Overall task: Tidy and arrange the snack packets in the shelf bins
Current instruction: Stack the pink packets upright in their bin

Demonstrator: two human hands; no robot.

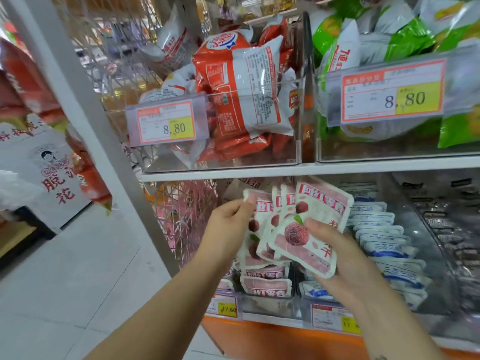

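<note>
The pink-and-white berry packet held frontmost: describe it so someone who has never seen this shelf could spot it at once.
Start at the white shelf board under the two clear bins with 8.80 tags. Just below it, both hands hold a fan of pink-and-white packets. The frontmost pink-and-white packet sits under the right hand's thumb, showing a whole red berry picture; the blue-and-white packets alongside have none.

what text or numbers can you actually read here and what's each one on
"8.80": price tag on the upper left bin
"8.80": price tag on the upper right bin
"17.60": yellow tag on the lower bin
Pink packets in both hands: Chinese print, too blurred to read.
</note>
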